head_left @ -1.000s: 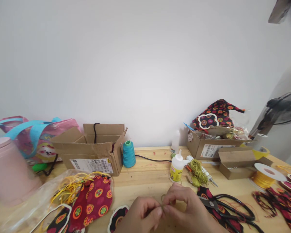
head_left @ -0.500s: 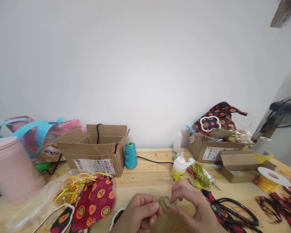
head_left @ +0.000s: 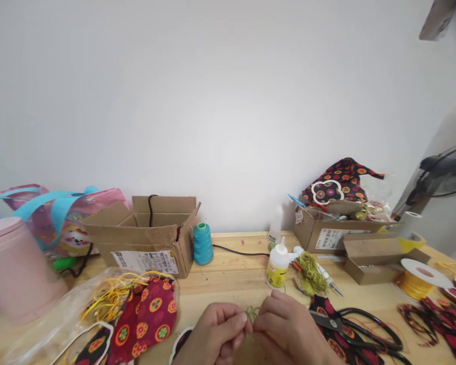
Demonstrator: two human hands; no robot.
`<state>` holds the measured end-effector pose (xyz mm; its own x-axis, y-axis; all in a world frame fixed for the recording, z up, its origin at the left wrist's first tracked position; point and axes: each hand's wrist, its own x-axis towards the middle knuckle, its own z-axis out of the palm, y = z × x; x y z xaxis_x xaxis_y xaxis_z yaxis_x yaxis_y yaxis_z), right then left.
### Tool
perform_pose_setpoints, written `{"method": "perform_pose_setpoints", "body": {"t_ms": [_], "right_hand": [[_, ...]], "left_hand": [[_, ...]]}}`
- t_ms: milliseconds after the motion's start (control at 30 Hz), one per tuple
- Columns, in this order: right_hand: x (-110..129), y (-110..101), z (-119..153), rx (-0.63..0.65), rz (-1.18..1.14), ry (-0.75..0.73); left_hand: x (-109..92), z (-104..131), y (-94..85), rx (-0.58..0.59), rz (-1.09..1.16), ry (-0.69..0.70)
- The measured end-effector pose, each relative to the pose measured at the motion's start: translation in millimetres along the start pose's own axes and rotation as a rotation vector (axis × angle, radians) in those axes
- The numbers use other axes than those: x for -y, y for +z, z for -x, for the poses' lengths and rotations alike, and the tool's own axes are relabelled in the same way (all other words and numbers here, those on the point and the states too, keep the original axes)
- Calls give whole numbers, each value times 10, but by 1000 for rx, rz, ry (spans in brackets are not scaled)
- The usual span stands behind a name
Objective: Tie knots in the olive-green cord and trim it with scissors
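Right hand (head_left: 283, 322): has come in to meet the left hand (head_left: 218, 334)
Green cord (head_left: 252, 313): thin, loosely looped
Left fingers: pinching the cord
Right fingers: curled, pinch unclear

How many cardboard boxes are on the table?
3: an open box left of the teal thread cone, a right-hand box topped with patterned fabric, and a small box in front of that. Others may be hidden.

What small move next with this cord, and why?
Probably ease the right hand slightly away while the left hand holds firm: both appear to pinch the thin green cord, and its small loops look slack between the fingertips.
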<state>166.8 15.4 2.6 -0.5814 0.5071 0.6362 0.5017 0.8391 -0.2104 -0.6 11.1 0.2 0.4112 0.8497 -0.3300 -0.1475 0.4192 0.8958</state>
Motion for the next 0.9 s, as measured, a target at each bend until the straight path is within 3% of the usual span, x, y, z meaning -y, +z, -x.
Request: {"method": "perform_pose_setpoints", "body": {"t_ms": [200, 333, 567, 733, 900], "right_hand": [[31, 5, -13, -1, 359, -142], [68, -16, -9, 25, 405, -157], [124, -18, -33, 31, 425, -157], [150, -122, -58, 4, 296, -102], [136, -232, -58, -35, 160, -22]], "left_hand": [[51, -13, 17, -129, -314, 147], [50, 7, 23, -216, -556, 307], [32, 26, 59, -205, -784, 367], [-1, 82, 100, -191, -872, 388], [-13, 69, 70, -196, -668, 379]]}}
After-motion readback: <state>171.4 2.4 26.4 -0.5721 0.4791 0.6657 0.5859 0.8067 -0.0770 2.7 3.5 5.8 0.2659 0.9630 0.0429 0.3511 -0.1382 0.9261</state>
